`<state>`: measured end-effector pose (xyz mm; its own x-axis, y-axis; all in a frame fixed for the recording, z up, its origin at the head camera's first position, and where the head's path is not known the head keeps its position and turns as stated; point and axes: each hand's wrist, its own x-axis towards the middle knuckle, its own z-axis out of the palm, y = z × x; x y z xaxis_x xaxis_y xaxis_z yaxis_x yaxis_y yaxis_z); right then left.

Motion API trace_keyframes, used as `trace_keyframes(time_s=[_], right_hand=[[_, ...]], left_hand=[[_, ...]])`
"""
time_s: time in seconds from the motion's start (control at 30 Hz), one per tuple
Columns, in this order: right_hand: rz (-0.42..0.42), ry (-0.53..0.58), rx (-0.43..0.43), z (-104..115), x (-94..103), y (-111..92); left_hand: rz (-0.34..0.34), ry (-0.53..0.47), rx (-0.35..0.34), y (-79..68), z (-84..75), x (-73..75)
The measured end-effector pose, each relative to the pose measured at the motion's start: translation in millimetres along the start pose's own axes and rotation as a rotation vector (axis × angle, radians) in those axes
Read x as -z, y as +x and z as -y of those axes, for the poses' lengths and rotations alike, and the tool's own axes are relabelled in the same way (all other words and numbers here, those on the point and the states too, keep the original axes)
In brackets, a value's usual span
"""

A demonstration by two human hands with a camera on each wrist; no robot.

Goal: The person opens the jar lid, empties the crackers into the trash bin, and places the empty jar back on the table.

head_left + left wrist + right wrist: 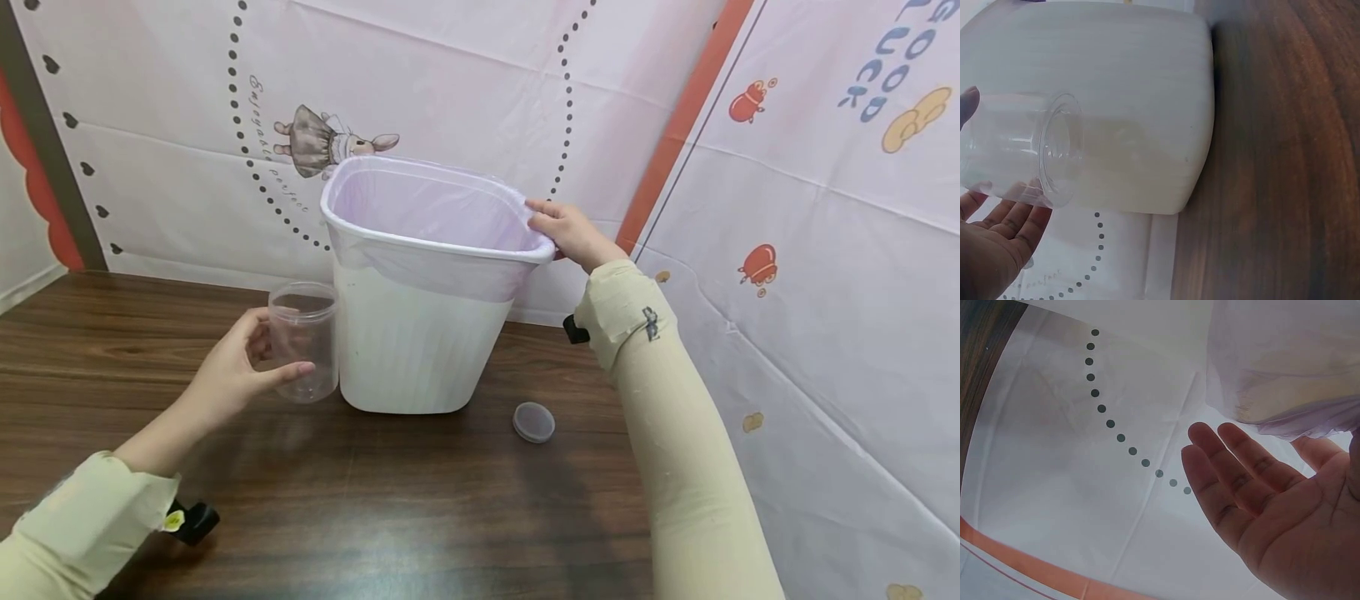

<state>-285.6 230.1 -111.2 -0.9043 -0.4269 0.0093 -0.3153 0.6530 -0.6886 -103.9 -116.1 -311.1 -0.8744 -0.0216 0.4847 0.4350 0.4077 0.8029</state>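
Observation:
My left hand (pixel 243 354) grips a clear plastic jar (pixel 318 354), thumb on the near side and fingers behind. The jar is lidless and upright, seemingly with nothing in it, right beside the left wall of a white trash bin (pixel 420 342). In the left wrist view, the jar (pixel 1013 144) overlaps the bin's side. A pale purple bag (pixel 427 200) lines the bin and folds over its rim. At the right end of that rim, my right hand (pixel 570 233) pinches the edge and bag between thumb and forefinger. Its other fingers (pixel 1216 481) extend below the bag's edge.
A small round translucent lid (pixel 534 422) lies on the dark wood table (pixel 420 508), to the right of the bin's base. Behind the bin hangs a printed pale cloth (pixel 450 75). A second printed cloth (pixel 825 333) closes off the right side.

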Motion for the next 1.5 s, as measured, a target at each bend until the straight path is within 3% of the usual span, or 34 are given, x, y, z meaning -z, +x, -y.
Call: trace_keyframes(time_s=[0.37, 0.67, 1.0, 1.5], right_hand=[[0.008, 0.002, 0.004, -1.0, -0.4, -0.1], [0.010, -0.015, -0.006, 0.5, 1.3, 0.6], [0.003, -0.012, -0.012, 0.8, 0.5, 0.0], [0.002, -0.015, -0.013, 1.7, -0.2, 1.4]], left_hand=[[0.027, 0.040, 0.024, -6.3, 4.6, -7.9], [0.055, 0.152, 0.023, -10.9, 12.1, -12.9], [0.104, 0.180, 0.017, -15.4, 16.8, -21.0], [0.274, 0.181, -0.001, -18.2, 22.1, -26.2]])
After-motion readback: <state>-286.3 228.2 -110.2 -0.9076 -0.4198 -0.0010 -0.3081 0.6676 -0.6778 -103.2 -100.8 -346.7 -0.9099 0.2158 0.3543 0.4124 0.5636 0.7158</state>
